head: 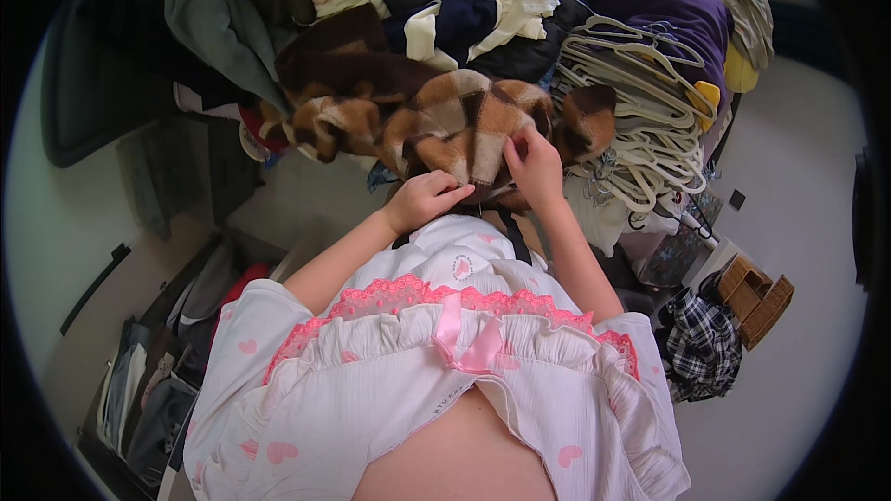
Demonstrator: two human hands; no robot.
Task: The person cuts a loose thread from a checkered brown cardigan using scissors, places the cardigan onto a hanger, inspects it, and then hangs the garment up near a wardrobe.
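Note:
A brown, tan and cream plaid fleecy garment lies bunched in front of me, at the near edge of a heap of clothes. My left hand rests on its lower edge, close to my lap, with the fingers bent and the fingertips partly hidden in the cloth. My right hand pinches a fold of the same garment between thumb and fingers, a little farther up and to the right. A stack of white plastic clothes hangers lies just to the right of the garment.
Behind the garment are a navy and cream garment, a grey garment and a purple cloth. Wicker baskets and a black-and-white checked cloth are at the right. An open drawer or box of clothes stands at the lower left.

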